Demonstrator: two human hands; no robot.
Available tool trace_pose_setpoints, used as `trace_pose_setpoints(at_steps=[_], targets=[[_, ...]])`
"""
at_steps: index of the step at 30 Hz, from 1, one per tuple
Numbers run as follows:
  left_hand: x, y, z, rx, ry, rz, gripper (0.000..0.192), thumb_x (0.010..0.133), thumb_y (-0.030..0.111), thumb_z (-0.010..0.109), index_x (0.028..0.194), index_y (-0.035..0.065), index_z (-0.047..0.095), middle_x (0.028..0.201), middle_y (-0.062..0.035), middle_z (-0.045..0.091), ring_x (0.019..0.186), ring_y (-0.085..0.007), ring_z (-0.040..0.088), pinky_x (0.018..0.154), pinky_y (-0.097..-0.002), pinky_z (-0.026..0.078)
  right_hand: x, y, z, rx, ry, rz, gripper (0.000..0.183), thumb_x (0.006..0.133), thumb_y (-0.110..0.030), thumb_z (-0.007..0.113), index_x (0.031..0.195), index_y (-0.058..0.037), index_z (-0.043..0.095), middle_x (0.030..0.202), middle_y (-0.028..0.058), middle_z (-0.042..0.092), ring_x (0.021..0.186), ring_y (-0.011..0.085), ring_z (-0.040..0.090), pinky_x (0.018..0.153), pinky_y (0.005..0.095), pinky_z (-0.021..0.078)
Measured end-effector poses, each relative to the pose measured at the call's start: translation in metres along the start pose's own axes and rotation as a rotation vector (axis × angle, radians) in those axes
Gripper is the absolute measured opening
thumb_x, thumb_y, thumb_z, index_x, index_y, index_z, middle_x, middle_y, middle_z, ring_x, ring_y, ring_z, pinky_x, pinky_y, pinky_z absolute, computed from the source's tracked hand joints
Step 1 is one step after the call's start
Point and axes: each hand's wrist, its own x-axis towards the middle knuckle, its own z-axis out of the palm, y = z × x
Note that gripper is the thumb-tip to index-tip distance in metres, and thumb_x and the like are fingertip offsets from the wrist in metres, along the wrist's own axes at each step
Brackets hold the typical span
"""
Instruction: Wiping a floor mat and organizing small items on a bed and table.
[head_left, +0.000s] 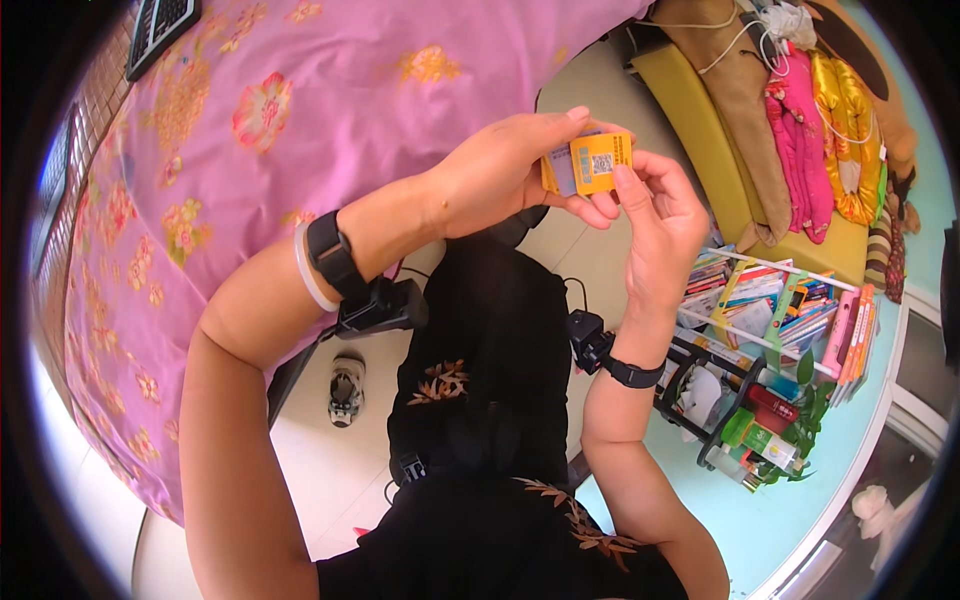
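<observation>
A small stack of yellow cards (602, 161) is in my two hands, above the floor beside the bed. The front card bears print and a square code; a purplish card shows behind it. My left hand (517, 165) holds the stack from the left, its thumb along the upper edge and fingers beneath. With its thumb on the front card's right edge, my right hand (664, 214) grips that card. Black straps with small devices are on both wrists.
A bed with a pink flowered sheet (337, 112) fills the left. At the right are a yellow-green bench (694, 142) with folded textiles, a book rack (832, 352) and a black holder (709, 450) with bottles. A shoe (346, 390) lies on the floor.
</observation>
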Motion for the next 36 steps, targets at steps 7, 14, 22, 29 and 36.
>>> trace_pose_setpoints(at_steps=[7, 14, 22, 29, 36], targets=[[0.002, -0.003, -0.002, 0.069, 0.005, 0.047, 0.049, 0.098, 0.035, 0.026, 0.126, -0.0019, 0.043, 0.105, -0.0117, 0.056, 0.075, -0.0175, 0.055, 0.071, -0.0309, 0.047, 0.008, -0.001, 0.007, -0.208, -0.132, 0.009, 0.014, 0.082, -0.004, 0.063, 0.093, 0.003, 0.061, 0.072, 0.0015, 0.056, 0.061, 0.0064, 0.052, 0.059, 0.0213, 0.0429], [0.003, -0.003, -0.004, 0.022, -0.042, 0.026, 0.052, 0.098, 0.038, 0.025, 0.127, -0.0008, 0.043, 0.101, -0.0097, 0.055, 0.074, -0.0187, 0.054, 0.073, -0.0321, 0.046, 0.006, -0.005, 0.011, 0.039, -0.066, 0.079, 0.009, 0.082, -0.003, 0.063, 0.088, 0.0031, 0.06, 0.074, 0.002, 0.055, 0.064, 0.0075, 0.053, 0.061, 0.0213, 0.0424], [0.003, -0.001, -0.003, -0.058, -0.056, 0.054, 0.056, 0.098, 0.041, 0.025, 0.126, -0.0033, 0.044, 0.099, -0.0114, 0.056, 0.079, -0.0226, 0.056, 0.079, -0.0362, 0.047, 0.008, 0.001, 0.003, 0.014, 0.063, -0.01, 0.008, 0.082, -0.004, 0.063, 0.088, 0.0016, 0.061, 0.079, 0.0028, 0.058, 0.072, 0.0078, 0.052, 0.066, 0.0209, 0.0417], [0.001, 0.0, -0.004, -0.042, -0.068, 0.021, 0.056, 0.098, 0.042, 0.024, 0.125, -0.0029, 0.044, 0.093, -0.0114, 0.059, 0.079, -0.0228, 0.059, 0.079, -0.0356, 0.046, 0.007, 0.002, -0.005, 0.306, 0.013, 0.006, 0.01, 0.084, -0.005, 0.061, 0.091, 0.0019, 0.06, 0.084, 0.0045, 0.057, 0.078, 0.0127, 0.054, 0.072, 0.0266, 0.0428], [0.004, -0.003, -0.006, -0.049, -0.063, 0.027, 0.058, 0.098, 0.044, 0.021, 0.127, -0.0014, 0.043, 0.092, -0.009, 0.06, 0.073, -0.0193, 0.057, 0.075, -0.0314, 0.045, 0.008, 0.001, -0.003, -0.753, 0.087, -0.936, 0.025, 0.066, 0.004, 0.068, 0.089, -0.0053, 0.067, 0.084, 0.0046, 0.057, 0.078, 0.0197, 0.054, 0.065, 0.0279, 0.0444]])
